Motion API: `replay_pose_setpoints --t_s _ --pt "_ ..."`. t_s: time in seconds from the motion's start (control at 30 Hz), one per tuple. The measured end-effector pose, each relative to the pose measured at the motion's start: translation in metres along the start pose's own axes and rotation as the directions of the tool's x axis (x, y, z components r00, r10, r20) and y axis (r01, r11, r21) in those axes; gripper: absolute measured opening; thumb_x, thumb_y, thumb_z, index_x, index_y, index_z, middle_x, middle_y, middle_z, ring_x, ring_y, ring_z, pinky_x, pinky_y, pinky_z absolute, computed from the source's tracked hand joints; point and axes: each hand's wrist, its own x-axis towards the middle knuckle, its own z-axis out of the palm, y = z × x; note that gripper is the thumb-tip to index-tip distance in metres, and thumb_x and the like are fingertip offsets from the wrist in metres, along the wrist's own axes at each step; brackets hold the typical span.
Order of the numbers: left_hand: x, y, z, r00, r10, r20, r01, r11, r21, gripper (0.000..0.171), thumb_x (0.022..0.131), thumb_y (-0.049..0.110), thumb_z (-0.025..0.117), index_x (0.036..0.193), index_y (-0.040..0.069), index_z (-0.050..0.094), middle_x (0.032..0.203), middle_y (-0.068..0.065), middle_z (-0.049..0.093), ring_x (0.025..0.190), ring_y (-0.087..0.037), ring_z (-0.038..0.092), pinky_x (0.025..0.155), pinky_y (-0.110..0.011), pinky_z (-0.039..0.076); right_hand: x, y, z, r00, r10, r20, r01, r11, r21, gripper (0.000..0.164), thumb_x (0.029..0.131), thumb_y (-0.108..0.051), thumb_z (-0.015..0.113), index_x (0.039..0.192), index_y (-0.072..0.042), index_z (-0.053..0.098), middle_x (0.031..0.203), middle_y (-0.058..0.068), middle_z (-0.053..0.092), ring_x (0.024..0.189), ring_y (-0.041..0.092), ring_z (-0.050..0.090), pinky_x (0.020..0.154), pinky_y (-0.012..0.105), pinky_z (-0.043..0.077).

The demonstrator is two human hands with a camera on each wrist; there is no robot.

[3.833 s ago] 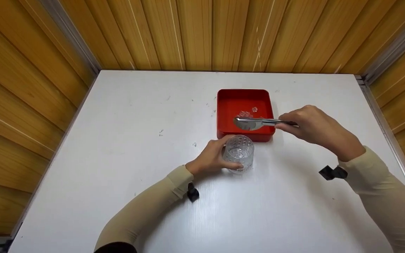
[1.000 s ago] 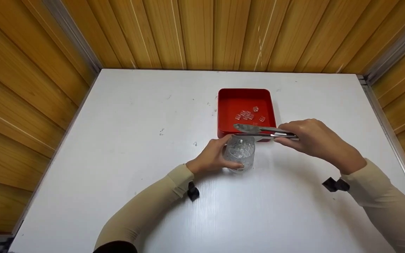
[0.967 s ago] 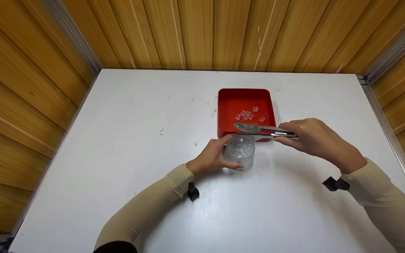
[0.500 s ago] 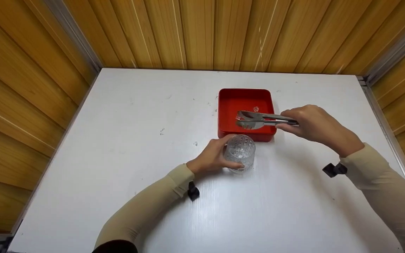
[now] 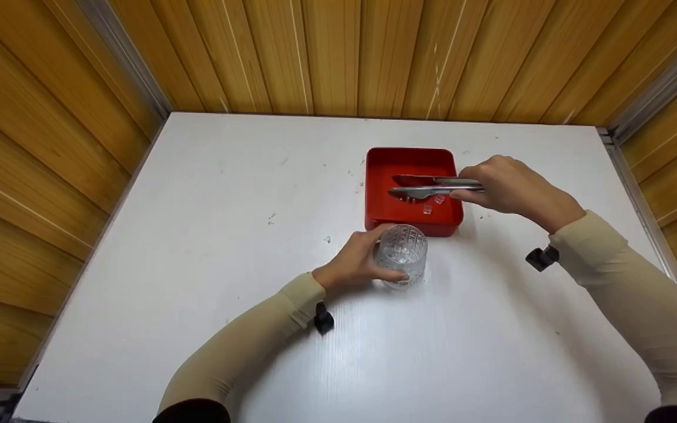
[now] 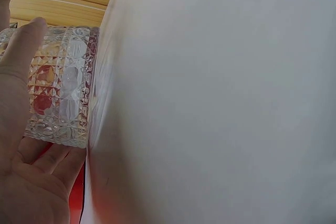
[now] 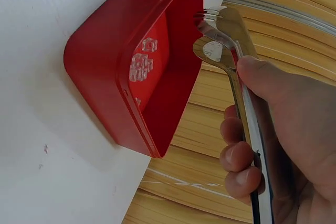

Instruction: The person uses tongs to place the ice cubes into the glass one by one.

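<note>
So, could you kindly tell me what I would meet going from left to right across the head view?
Left sleeve → left hand → clear glass → right hand → right sleeve. The red box and metal tongs overlap others sideways, so they are omitted.

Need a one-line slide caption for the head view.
Left hand grips a glass on a white table; right hand holds metal tongs over a red box with clear cubes.

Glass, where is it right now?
In the head view, the glass is right of centre, on the table in the left hand, on the near side of the red box.
</note>
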Motion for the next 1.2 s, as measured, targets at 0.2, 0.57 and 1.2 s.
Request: replay_pose_setpoints --t_s 0.2,0.57,1.2 --pt "0.001 0.0 0.0 1.0 -0.01 0.005 0.01 1.0 -0.023 0.085 0.074 0.037 0.094 0.145 0.015 0.052 0.127 -0.001 0.069 0.11 -0.009 0.063 0.098 -0.023 0.049 0.016 0.007 -0.002 0.999 0.017 0.051 -0.017 1.0 0.006 0.022 0.092 -0.021 0.079 0.103 -0.002 0.079 0.078 0.005 0.073 0.058 0.015 0.055 0.056 0.03 0.049" --pt "0.001 0.001 0.0 1.0 0.017 -0.001 -0.017 1.0 -0.006 0.085 0.074 0.036 0.094 0.145 0.013 0.052 0.128 -0.003 0.069 0.111 -0.011 0.064 0.099 -0.023 0.05 0.036 0.009 -0.002 0.982 0.095 0.164 -0.096 0.995 -0.002 0.026 0.094 -0.022 0.076 0.109 -0.001 0.078 0.086 0.011 0.076 0.064 0.019 0.06 0.062 0.034 0.056" --pt "0.0 0.001 0.0 1.0 -0.005 -0.005 0.005 1.0 0.005 0.086 0.073 0.036 0.095 0.144 0.014 0.052 0.126 -0.003 0.07 0.109 -0.011 0.065 0.097 -0.021 0.05 0.056 0.004 -0.001 0.947 0.171 0.27 -0.173 0.985 -0.017 0.018 0.093 -0.019 0.078 0.1 -0.003 0.079 0.086 0.011 0.074 0.069 0.023 0.061 0.061 0.034 0.058"
